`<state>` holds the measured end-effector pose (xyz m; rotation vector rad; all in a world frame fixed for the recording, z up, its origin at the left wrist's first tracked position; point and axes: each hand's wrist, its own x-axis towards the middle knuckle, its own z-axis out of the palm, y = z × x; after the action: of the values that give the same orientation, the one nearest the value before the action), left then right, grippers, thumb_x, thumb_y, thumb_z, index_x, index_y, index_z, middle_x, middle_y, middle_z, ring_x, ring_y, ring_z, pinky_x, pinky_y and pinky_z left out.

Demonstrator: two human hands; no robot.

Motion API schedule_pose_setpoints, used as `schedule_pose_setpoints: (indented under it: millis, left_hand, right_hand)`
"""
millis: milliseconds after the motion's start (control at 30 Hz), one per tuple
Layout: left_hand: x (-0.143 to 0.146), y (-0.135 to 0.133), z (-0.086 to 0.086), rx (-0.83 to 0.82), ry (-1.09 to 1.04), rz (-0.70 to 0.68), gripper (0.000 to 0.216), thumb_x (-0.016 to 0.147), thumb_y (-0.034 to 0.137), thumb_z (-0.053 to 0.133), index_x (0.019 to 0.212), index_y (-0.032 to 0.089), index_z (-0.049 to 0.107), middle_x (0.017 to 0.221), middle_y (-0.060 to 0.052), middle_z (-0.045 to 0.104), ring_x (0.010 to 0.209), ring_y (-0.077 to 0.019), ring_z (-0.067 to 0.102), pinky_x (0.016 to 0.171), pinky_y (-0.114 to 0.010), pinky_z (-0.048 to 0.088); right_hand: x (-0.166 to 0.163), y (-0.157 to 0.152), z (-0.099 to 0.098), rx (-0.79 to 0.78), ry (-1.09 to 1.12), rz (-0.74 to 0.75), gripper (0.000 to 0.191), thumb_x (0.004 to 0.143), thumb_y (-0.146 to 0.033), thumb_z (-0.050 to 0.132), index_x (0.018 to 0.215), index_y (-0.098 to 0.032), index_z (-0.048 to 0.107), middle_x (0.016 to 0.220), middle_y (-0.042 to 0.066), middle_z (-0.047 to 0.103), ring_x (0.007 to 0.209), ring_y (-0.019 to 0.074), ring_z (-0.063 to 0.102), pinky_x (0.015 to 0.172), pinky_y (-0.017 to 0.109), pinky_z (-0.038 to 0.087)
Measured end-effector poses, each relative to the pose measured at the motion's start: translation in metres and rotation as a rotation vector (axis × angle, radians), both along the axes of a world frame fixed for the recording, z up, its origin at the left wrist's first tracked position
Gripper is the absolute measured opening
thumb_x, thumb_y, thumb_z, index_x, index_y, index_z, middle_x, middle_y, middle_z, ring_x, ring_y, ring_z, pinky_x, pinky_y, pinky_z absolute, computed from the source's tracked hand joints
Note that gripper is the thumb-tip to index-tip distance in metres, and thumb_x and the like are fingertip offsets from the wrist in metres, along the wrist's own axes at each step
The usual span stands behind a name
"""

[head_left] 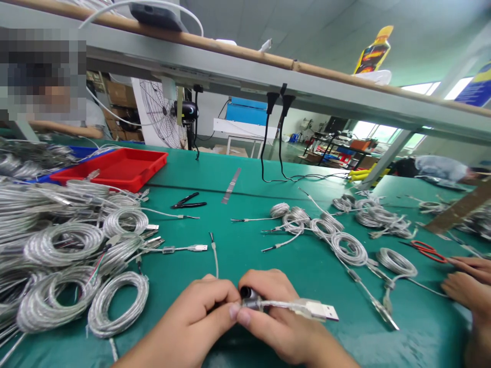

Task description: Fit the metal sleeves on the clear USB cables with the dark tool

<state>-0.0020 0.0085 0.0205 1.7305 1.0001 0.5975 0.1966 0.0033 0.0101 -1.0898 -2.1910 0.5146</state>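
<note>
Together, the left hand (184, 319) and right hand (278, 317) hold a clear USB cable (286, 305) above a green mat (245, 260), their fingers (243, 317) clenched around its black round connector (247, 293), with the USB-A plug (322, 310) pointing right. Coils of clear cable (117, 304) lie heaped to the left, near black-handled cutters (187, 201) and a red tray (115, 166); a co-worker's hands (470, 278) sit beside red-handled scissors (427, 251).
</note>
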Motion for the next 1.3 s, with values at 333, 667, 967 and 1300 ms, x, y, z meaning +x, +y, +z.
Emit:
schedule_pose_setpoints:
  millis: [333,667,967,1300]
  left_hand:
    - [-0.005,-0.001,-0.019,1.023,0.107,0.203,0.031,0.095,0.010,0.053,0.122,0.023,0.059,0.118,-0.005,0.066,0.109,-0.0207,0.060,0.097,-0.032,0.043]
    - [0.010,-0.001,-0.036,0.969,-0.028,0.142,0.021,0.096,0.006,0.040,0.099,0.024,0.050,0.082,0.003,0.062,0.072,-0.0152,0.058,0.072,-0.026,0.048]
    - [-0.001,0.002,-0.031,0.969,0.006,0.018,0.021,0.102,0.007,0.040,0.093,0.022,0.053,0.075,0.003,0.052,0.068,-0.0165,0.048,0.069,-0.031,0.037]
    - [-0.003,0.004,-0.032,0.991,0.012,0.011,0.023,0.102,0.007,0.038,0.091,0.021,0.053,0.074,0.003,0.052,0.066,-0.0162,0.047,0.071,-0.032,0.035]
  right_hand:
    - [-0.004,0.004,-0.014,0.100,0.063,-0.245,0.035,0.102,-0.049,0.047,0.081,-0.022,0.055,0.067,-0.004,0.051,0.059,0.0149,0.045,0.056,0.027,0.029]
    - [-0.018,-0.002,-0.020,0.263,0.187,-0.170,0.044,0.103,-0.060,0.047,0.083,-0.022,0.056,0.066,-0.005,0.052,0.056,0.0122,0.047,0.058,0.025,0.034]
    - [-0.015,0.001,-0.011,0.317,0.199,-0.073,0.055,0.102,-0.071,0.040,0.082,-0.022,0.055,0.062,-0.006,0.051,0.051,0.0105,0.045,0.053,0.024,0.033]
    - [-0.010,0.004,-0.010,0.265,0.100,-0.044,0.041,0.099,-0.057,0.048,0.081,-0.022,0.055,0.063,-0.005,0.054,0.053,0.0117,0.048,0.055,0.025,0.034]
